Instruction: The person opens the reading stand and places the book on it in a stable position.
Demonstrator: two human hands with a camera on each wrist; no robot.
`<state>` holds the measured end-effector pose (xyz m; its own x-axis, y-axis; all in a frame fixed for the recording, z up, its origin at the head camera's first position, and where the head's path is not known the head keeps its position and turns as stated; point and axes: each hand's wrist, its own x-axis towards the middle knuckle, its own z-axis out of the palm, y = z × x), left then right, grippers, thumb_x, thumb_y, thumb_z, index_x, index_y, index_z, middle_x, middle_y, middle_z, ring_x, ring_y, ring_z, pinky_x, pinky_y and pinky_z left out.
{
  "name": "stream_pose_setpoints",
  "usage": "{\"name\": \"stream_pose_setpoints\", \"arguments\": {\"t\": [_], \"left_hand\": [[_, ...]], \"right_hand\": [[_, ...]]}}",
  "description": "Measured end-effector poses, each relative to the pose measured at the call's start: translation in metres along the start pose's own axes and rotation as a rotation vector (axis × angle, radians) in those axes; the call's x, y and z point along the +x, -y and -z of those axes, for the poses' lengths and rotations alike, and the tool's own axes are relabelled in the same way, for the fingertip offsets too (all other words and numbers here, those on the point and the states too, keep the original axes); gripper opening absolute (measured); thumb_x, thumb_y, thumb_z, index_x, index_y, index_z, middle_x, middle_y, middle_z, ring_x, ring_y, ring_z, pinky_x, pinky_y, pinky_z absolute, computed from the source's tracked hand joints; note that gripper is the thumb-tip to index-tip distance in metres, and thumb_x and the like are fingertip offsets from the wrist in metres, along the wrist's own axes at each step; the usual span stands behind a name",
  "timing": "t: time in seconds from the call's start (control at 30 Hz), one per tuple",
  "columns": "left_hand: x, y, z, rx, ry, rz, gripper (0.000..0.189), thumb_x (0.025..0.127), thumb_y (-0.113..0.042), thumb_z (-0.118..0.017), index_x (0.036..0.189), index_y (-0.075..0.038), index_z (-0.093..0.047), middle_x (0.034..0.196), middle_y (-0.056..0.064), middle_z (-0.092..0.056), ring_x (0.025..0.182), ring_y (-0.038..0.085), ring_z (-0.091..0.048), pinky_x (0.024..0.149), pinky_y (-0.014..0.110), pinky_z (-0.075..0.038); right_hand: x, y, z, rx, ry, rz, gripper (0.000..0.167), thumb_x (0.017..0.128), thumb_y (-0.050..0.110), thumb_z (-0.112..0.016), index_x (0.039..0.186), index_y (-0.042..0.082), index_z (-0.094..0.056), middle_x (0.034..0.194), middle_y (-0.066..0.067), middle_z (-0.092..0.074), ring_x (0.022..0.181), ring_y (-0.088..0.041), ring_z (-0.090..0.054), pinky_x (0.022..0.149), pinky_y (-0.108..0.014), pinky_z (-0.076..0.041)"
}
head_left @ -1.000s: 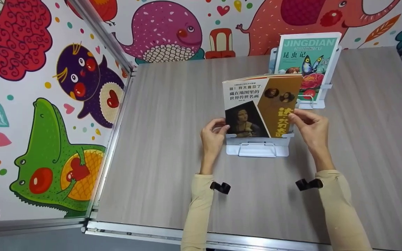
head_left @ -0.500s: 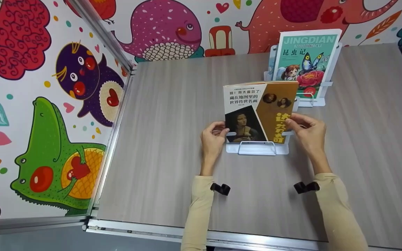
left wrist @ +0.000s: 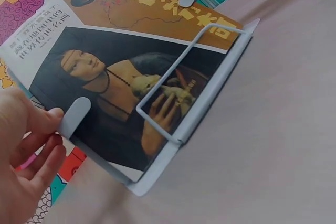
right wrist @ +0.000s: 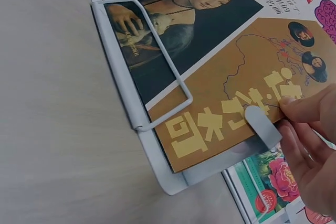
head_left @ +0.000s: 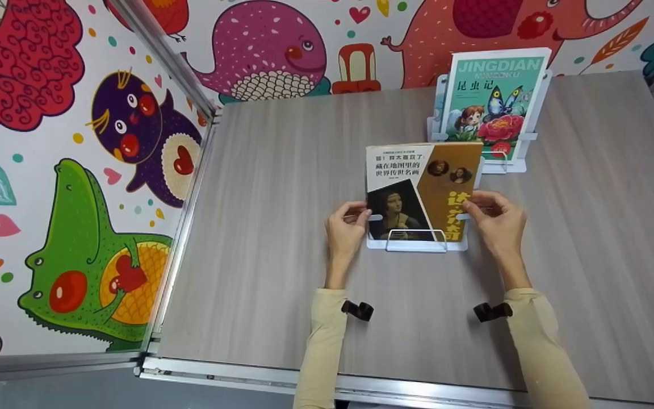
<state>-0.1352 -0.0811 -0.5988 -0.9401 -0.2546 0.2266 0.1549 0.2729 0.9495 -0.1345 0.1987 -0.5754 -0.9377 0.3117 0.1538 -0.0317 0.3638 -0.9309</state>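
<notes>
A book (head_left: 401,193) with a portrait on its white and brown cover leans back in a white wire-lipped book stand (head_left: 418,246). Its lower edge sits behind the wire lip (left wrist: 157,85). My left hand (head_left: 345,232) is at the stand's left edge, its thumb against the left clip (left wrist: 76,117) and the fingers curled beside it. On the other side, my right hand (head_left: 500,227) pinches the book's right edge, thumb on the cover just above the right clip (right wrist: 261,125). Its fingers lie partly hidden behind the edge.
Behind and to the right, a green book (head_left: 491,102) with a butterfly stands in a second white stand (head_left: 523,153). Both are on a wood-grain table (head_left: 259,238) with a metal front edge (head_left: 236,378). Cartoon-printed walls (head_left: 156,34) rise at the back and left.
The portrait book has slid down in its stand until its lower edge is behind the wire lip. My right hand has come down with it; my left hand has stayed nearly still.
</notes>
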Motion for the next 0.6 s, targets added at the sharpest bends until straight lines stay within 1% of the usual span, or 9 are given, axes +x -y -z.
{"name": "stream_pose_setpoints", "arguments": {"t": [0.1,0.2,0.3,0.4,0.5,0.6], "left_hand": [[-0.005,0.004,0.000,-0.015,-0.037,0.000,0.012,0.087,-0.005,-0.078,0.096,0.001,-0.075,0.088,0.015,-0.075,0.079,0.021,-0.072,0.075,0.028,-0.061],[-0.014,0.012,0.001,-0.007,-0.063,0.012,0.012,0.088,-0.006,-0.077,0.098,0.001,-0.075,0.091,0.015,-0.075,0.081,0.023,-0.073,0.075,0.030,-0.061],[-0.024,0.020,0.001,0.036,-0.061,0.043,0.013,0.089,-0.006,-0.076,0.101,0.000,-0.075,0.094,0.014,-0.076,0.083,0.021,-0.074,0.076,0.028,-0.061],[-0.032,0.027,0.001,0.069,-0.054,0.086,0.013,0.089,-0.005,-0.075,0.101,-0.001,-0.076,0.093,0.012,-0.077,0.082,0.020,-0.074,0.076,0.025,-0.060],[-0.036,0.031,0.001,0.093,-0.062,0.108,0.012,0.089,-0.006,-0.075,0.099,-0.002,-0.077,0.091,0.011,-0.078,0.081,0.019,-0.074,0.074,0.025,-0.060],[-0.037,0.033,0.001,0.106,-0.073,0.110,0.011,0.088,-0.007,-0.076,0.098,-0.002,-0.078,0.090,0.011,-0.078,0.081,0.020,-0.075,0.074,0.027,-0.060]], "right_hand": [[-0.005,-0.004,-0.003,0.045,-0.039,0.000,0.026,0.087,0.010,-0.079,0.111,0.000,-0.074,0.101,-0.013,-0.071,0.081,-0.003,-0.061,0.075,-0.009,-0.050],[-0.012,-0.004,-0.003,0.090,-0.070,-0.013,0.028,0.087,0.004,-0.078,0.113,-0.004,-0.071,0.103,-0.017,-0.070,0.084,-0.004,-0.061,0.078,-0.010,-0.050],[-0.021,-0.001,0.001,0.119,-0.078,-0.019,0.029,0.087,0.000,-0.076,0.114,-0.009,-0.069,0.102,-0.018,-0.069,0.084,-0.004,-0.062,0.078,-0.011,-0.052],[-0.029,0.001,0.004,0.141,-0.062,-0.016,0.029,0.086,-0.003,-0.076,0.113,-0.013,-0.068,0.099,-0.018,-0.070,0.083,-0.004,-0.065,0.076,-0.011,-0.053],[-0.032,-0.012,0.003,0.124,-0.044,-0.028,0.028,0.087,-0.002,-0.075,0.113,-0.011,-0.069,0.100,-0.021,-0.071,0.082,-0.001,-0.064,0.075,-0.009,-0.053],[-0.034,-0.030,0.001,0.078,-0.021,-0.054,0.027,0.088,0.001,-0.076,0.112,-0.009,-0.071,0.103,-0.024,-0.072,0.080,0.004,-0.062,0.072,-0.006,-0.050]]}}
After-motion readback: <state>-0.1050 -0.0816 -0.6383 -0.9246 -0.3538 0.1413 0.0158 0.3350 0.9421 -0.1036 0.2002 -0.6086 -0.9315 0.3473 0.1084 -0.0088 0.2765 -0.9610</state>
